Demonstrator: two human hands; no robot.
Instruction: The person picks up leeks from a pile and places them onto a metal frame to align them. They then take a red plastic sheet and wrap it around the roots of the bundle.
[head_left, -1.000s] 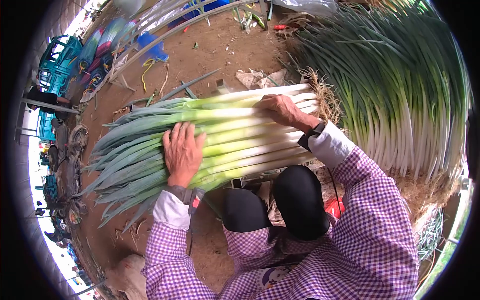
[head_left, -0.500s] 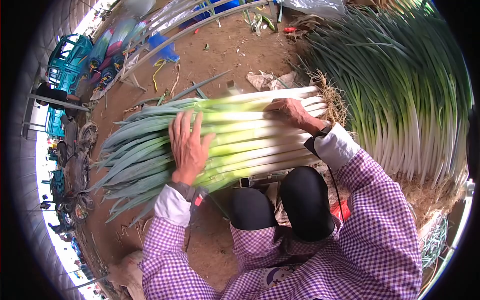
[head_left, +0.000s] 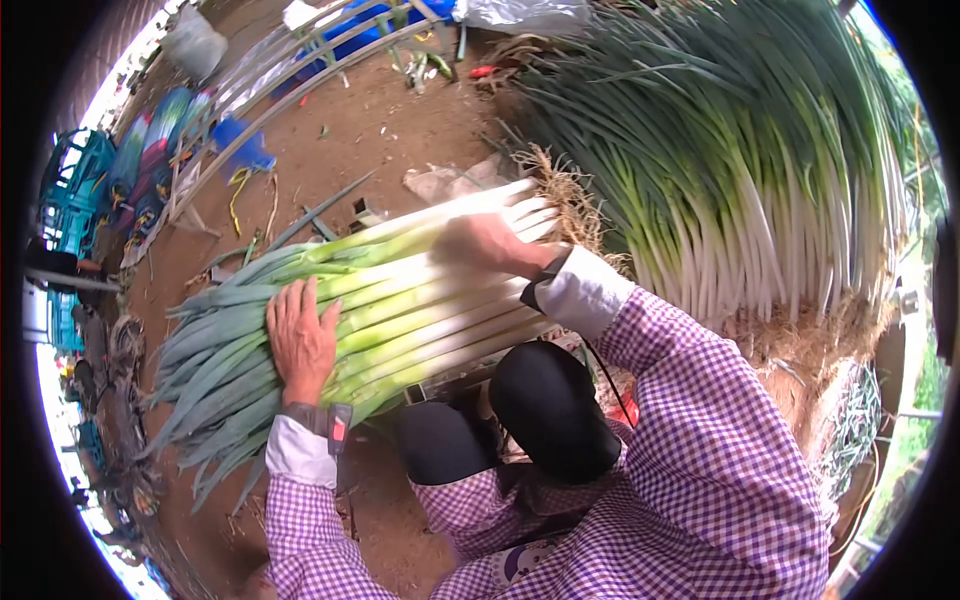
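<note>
A wide layer of long green onions [head_left: 430, 290] lies across a low support before my knees, white stems and roots to the right, green leaves to the left. My left hand [head_left: 303, 338] rests on the green leaf part, palm down, with fingers out and the thumb apart. Over the white stems is my right hand [head_left: 482, 245], blurred by motion. Its fingers are smeared, so whether they grip a stem does not show. The roots [head_left: 568, 200] of the onions stick out past the right hand.
A large heap of green onions [head_left: 740, 150] fills the right side, its roots toward me. A wooden rack [head_left: 300, 85] stands at the upper left near a blue plastic bag [head_left: 240, 145]. A teal vehicle [head_left: 75, 190] is at the far left. Cut leaves [head_left: 850, 430] lie at lower right.
The view has turned to the right, so the onions and both hands appear further left. My left hand still lies on the leaves; my right hand has shifted over the stems and is more blurred.
</note>
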